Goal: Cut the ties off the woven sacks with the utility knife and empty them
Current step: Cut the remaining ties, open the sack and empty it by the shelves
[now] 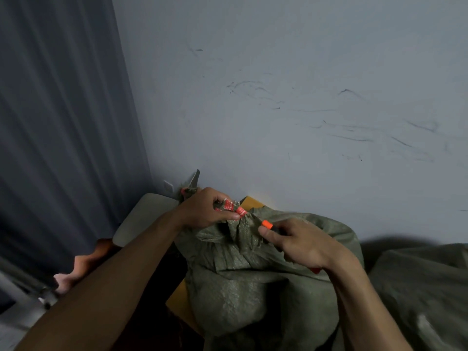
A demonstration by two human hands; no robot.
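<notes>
"Where's the sack?"

"Right in front of me. It's a green woven sack [235,287], full and standing up, with its neck bunched together at the top. It sits on something yellow [177,297], close against the grey wall [304,97]."

"What's your left hand doing?"

"My left hand [207,209] is closed round the bunched neck, with the fingers curled over it. The tie [240,211], a red-and-white printed strip, is wound round the neck right at my fingertips."

"And the knife?"

"It's in my right hand [296,243]. My fingers are wrapped round the handle and my thumb lies along the side. The knife [267,224] has an orange front end, which points at the neck just beside the tie. I can't make out the blade, so I can't tell whether it touches the strip. My two hands are near each other but apart, with the neck between them."

"Anything else around you?"

"A second sack [417,287] of the same green weave lies low on my right, just beside the first. A dark curtain [63,122] hangs on my left and meets the wall at the corner."
</notes>
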